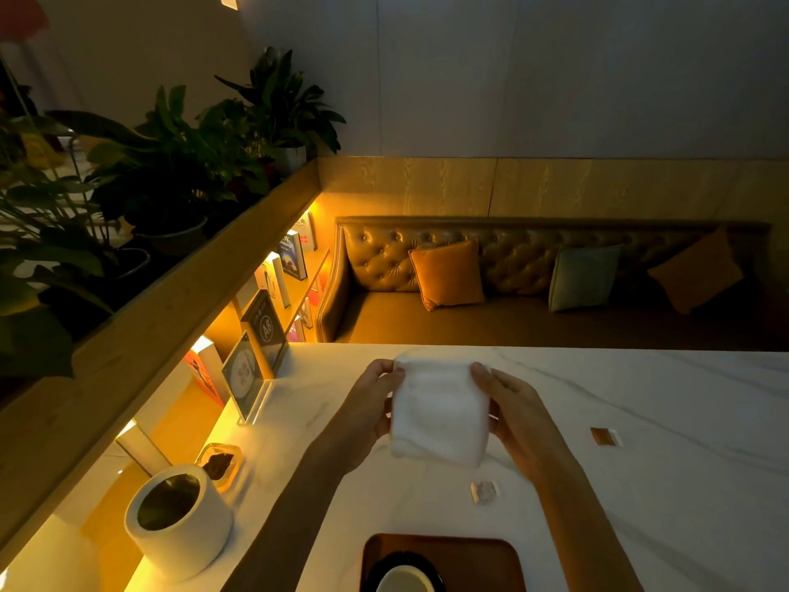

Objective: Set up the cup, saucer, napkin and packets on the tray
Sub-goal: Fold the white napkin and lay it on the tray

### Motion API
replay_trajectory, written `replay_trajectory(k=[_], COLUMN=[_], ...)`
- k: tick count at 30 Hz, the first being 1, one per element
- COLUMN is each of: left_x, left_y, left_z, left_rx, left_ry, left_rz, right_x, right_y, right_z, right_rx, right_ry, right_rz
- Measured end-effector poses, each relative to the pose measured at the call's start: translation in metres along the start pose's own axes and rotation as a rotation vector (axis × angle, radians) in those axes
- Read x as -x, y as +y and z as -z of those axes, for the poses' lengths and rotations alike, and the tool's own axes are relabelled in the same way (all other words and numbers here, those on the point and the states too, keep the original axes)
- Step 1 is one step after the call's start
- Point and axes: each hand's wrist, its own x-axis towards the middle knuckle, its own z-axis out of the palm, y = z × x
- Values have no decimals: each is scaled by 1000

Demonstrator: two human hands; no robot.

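A folded white napkin [439, 410] is held up above the white marble table [683, 484]. My left hand [370, 403] grips its left edge and my right hand [518, 410] grips its right edge. At the bottom edge of the view lies a brown wooden tray [478, 559]. On it sits a dark saucer [375, 572] with a pale cup [405, 581], both cut off by the frame. A silvery packet [484, 491] lies on the table below the napkin. A brown packet [605, 436] lies further right.
A white cylindrical bin [179, 519] with a dark liner stands at the left, beside a small glass dish [222, 463]. Two acrylic sign stands [252, 369] stand at the table's far left corner. Beyond the table are a tufted bench with cushions [448, 273] and a lit bookshelf.
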Motion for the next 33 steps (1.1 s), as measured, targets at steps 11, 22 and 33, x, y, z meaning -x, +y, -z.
replay_trajectory(k=[11,22,33], left_x=[-7,-7,8], left_y=[-26,-43,-31], left_z=[-29,-24,26], left_rx=[-336,-263,-66], left_ry=[316,299,-210], left_rz=[-247,-222,94], right_x=[-10,-5,6], right_y=[22,24,18], right_z=[-24,-5,40], right_rx=[367,209,12], right_ry=[251,150,-361], right_rz=[135,41,-336])
